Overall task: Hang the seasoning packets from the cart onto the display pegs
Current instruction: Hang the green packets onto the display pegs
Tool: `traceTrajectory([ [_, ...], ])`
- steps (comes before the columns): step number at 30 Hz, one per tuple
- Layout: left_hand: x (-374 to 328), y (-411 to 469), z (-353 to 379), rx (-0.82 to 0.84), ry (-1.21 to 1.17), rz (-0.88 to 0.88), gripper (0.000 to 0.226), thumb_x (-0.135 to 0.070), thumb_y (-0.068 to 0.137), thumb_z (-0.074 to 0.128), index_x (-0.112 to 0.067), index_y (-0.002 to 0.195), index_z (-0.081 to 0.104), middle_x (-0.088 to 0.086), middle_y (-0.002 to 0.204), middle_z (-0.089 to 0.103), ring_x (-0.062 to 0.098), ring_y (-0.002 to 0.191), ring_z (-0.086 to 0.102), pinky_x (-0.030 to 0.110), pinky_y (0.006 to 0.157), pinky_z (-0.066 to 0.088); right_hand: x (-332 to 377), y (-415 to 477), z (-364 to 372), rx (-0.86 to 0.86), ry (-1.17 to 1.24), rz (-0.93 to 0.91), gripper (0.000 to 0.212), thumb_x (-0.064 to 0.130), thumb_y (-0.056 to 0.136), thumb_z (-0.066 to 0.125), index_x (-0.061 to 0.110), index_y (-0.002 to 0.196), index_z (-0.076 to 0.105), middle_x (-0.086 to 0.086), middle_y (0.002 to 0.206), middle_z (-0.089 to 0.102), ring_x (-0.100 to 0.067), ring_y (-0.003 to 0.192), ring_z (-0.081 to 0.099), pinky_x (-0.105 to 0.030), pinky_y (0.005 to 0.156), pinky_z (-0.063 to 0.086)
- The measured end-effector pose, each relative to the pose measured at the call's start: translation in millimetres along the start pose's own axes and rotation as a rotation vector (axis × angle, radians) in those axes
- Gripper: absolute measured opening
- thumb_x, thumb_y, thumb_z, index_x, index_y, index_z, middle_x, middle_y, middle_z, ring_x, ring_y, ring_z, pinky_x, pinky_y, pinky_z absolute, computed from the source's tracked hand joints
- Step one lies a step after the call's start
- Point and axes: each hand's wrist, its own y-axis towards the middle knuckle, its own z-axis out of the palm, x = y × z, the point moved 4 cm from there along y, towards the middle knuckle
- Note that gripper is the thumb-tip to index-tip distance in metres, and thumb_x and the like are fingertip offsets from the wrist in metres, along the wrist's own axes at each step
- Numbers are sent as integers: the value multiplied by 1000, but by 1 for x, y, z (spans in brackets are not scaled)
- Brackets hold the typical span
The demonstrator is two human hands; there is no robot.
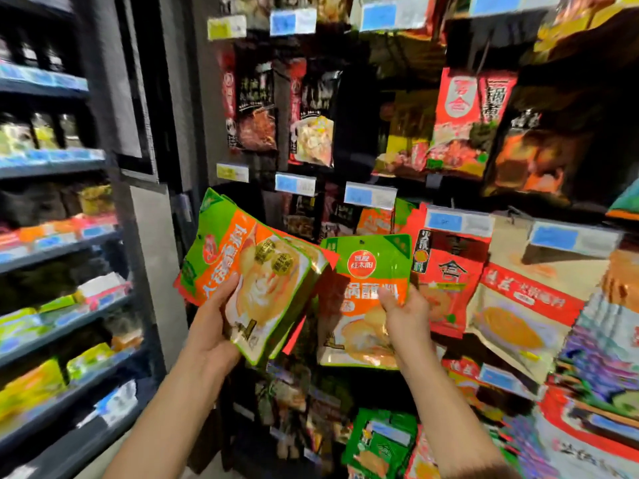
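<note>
Two hands are working nearest the camera. The left hand (214, 326) is gripping a fanned stack of green-and-orange seasoning packets (249, 271) from below, with its thumb curled over the front one. The right hand (406, 314) is pinching a single matching packet (363, 271) near its middle, thumb on the face and fingers behind.

That single packet is standing upright just in front of the display, and the small hang hole (362, 242) at its top edge is uncovered. Judging from this, the hanging step is in hand, with several packets waiting in the left hand. The next move is calling for raising the packet until the hole meets a peg tip, then sliding it back. The likely peg is hiding behind a price tag (370, 195), where a like-coloured packet (375, 219) is already hanging, so aiming may be fiddly.

The cart is not showing in view. Just to the right, red packets (449, 271) are hanging on neighbouring pegs, and green packets (380, 440) are hanging lower down. Farther up, dark packets (256, 105) are filling the upper pegs. Off to the left, shelves (62, 248) are carrying blurred boxes and bottles.
</note>
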Motion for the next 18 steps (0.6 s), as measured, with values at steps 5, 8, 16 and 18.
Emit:
traceTrajectory([
  [5,-16,50,0,-68,-59,53,65,-25,71,85,-13,133,67,15,130,69,34,119,67,66,94,49,-6,45,26,-83,70,22,16,10,100,64,24,109,65,1,106,73,-26,106,69,-42,94,53],
  [8,-22,71,-1,-77,-65,38,49,-29,86,72,-13,131,68,15,126,70,34,116,69,66,94,50,-7,56,36,-105,153,72,15,13,101,64,26,107,64,7,105,71,-23,107,68,-39,94,53],
  [16,-47,103,-2,-46,-34,-30,34,-27,93,68,-12,122,72,15,120,73,33,108,72,66,88,52,7,75,62,-171,256,71,29,10,103,60,27,127,57,19,113,55,-15,118,53,-28,95,37],
  [18,-54,109,-4,-38,-11,-46,38,-27,89,71,-12,124,72,15,124,72,32,112,71,65,91,52,9,82,67,-226,204,72,20,10,102,62,30,103,58,15,102,63,-22,113,62,-32,91,43],
])
